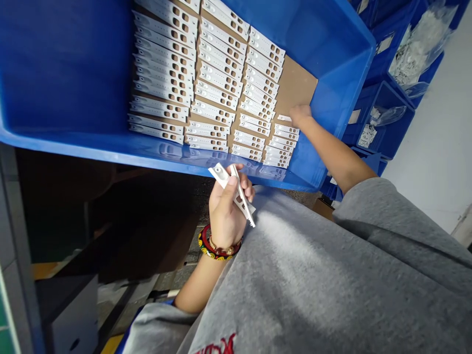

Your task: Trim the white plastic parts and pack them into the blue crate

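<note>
Being clasped between the thumb and curled fingers of the left hand [223, 216] are at least 2 white slotted strips [220, 175], 1 seen flat and 1 on edge, crossed over each other just outside the blue bin [110, 156]. Inside the bin, 1 loose strip [284, 118] is met at its end by the fingers of the right hand [301, 114]; whether it is pinched or merely touched cannot be told. Similar strips are laid in 4 columns on brown cardboard [298, 81]. By appearance, 3 columns are largely filled, though the far ends of some are cut off by the view, while the 4th, beside the right hand, is judged only part-filled, with cardboard left exposed beyond it. The left hand's strips are kept apart from the columns by the bin's near rim, and part of the bin's side is hidden by the right forearm [334, 152]. Farther off, smaller blue bins [396, 135] are stacked beside a pale wall [438, 147], and white pieces [405, 61] and clear plastic bags [391, 115] are held in them.
</note>
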Motion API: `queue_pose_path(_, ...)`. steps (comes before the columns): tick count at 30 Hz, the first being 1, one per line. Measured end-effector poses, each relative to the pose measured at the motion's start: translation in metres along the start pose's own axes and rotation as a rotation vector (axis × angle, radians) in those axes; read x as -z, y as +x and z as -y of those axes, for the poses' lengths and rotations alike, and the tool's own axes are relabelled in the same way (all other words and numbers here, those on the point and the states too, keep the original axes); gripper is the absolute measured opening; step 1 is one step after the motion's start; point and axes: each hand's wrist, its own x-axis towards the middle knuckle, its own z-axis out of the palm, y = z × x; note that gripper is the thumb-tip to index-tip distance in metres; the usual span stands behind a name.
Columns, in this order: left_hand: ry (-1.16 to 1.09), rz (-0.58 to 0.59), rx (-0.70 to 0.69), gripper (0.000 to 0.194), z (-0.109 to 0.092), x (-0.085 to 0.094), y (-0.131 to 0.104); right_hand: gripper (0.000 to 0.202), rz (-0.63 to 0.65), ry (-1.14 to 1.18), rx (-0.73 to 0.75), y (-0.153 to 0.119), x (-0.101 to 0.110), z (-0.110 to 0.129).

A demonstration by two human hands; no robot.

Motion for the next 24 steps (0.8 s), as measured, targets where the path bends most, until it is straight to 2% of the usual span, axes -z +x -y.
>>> queue_pose_path(3,0.041,-0.025,-0.054,0.028,0.003,0.0,0.001,0.033,-0.053,-0.236,-0.1,-0.009,0.004,0.008)
queue_pose_path(7,0.089,-0.065,-0.078,0.032,0.006,0.003,0.003,0.034,-0.008,-0.381,-0.054,-0.027,0.008,0.024)
queue_pose_path(14,0.09,-0.124,-0.047,0.037,0.008,0.004,0.005,0.021,0.043,-0.365,-0.052,-0.037,0.01,0.029)
queue_pose_path(18,0.079,-0.084,0.013,0.032,0.008,0.003,0.01,0.021,-0.041,-0.281,-0.069,-0.047,0.019,0.041)
queue_pose_path(21,0.053,-0.072,0.02,0.033,0.008,0.002,0.014,0.03,-0.092,0.009,0.121,-0.091,0.034,0.073)
queue_pose_path(22,0.049,-0.068,0.019,0.033,0.009,0.002,0.015,0.033,-0.031,0.138,0.217,-0.113,0.038,0.086)
queue_pose_path(24,0.049,-0.061,0.014,0.034,0.011,0.0,0.017,0.035,0.179,0.368,0.398,-0.161,0.043,0.114)
